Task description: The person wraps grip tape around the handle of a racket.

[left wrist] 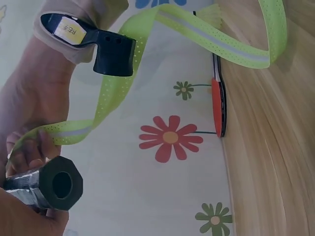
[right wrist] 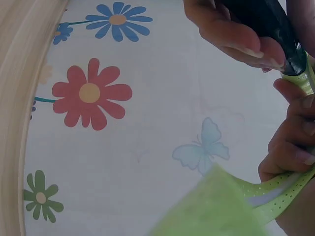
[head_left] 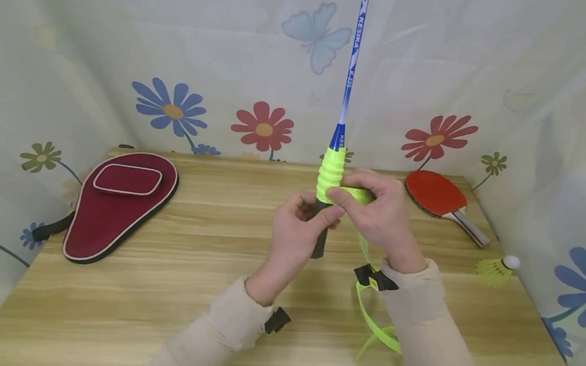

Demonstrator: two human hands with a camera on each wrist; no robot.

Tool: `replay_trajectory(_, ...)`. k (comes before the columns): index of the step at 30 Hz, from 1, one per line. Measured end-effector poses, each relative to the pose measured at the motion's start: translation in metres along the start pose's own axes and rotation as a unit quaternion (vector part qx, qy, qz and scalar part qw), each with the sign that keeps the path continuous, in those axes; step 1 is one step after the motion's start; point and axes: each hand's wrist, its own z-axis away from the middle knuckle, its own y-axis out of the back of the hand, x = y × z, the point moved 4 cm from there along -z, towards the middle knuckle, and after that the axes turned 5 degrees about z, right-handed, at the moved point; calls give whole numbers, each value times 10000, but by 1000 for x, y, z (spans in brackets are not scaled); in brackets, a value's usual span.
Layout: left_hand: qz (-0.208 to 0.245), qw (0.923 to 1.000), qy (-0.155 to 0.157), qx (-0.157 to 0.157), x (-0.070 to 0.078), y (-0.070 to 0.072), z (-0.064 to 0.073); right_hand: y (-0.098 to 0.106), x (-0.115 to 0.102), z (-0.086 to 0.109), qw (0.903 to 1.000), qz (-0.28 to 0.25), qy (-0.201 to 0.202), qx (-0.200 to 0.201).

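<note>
A badminton racket (head_left: 353, 66) stands upright over the table, its blue and white shaft running out of the top of the head view. My left hand (head_left: 291, 229) grips the black handle (head_left: 318, 246), whose octagonal butt end (left wrist: 61, 184) faces the left wrist camera. Yellow-green perforated grip tape (head_left: 331, 172) is wound in ridged turns round the upper handle. With thumb and fingers, my right hand (head_left: 387, 214) pinches the tape where it leaves the handle. The loose length of tape (left wrist: 115, 91) hangs from that hand and curls down by the right forearm.
At the left lies a dark red paddle case (head_left: 120, 214) with a black strap. A red table tennis paddle (head_left: 435, 192) lies at the back right, and a yellow shuttlecock (head_left: 497, 269) is near the right edge. Flower-printed curtains surround the wooden table (head_left: 204, 245).
</note>
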Motion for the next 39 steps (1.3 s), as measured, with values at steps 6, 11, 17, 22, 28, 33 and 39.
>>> replay_trajectory(6,79,9997,-220,-25,2,0,-1,0,3,0,9998,-139,151,-34)
replay_trajectory(11,194,9982,-520,-241,7,-3,-2,3,3,-3,9978,-579,286,-167)
replay_trajectory(17,646,9967,-304,-387,7,-6,0,3,7,-4,9949,-939,230,-279)
replay_trajectory(22,844,9952,-221,-454,8,-6,1,3,8,-5,9909,-1273,300,-301)
replay_trajectory(28,922,9944,-172,-489,10,-7,0,4,7,-6,9901,-1302,404,-331)
replay_trajectory(33,1049,9936,92,-411,8,-7,0,4,7,-6,9897,-1329,396,-368)
replay_trajectory(39,1113,9926,239,-425,7,-7,0,4,7,-5,9892,-1366,381,-370)
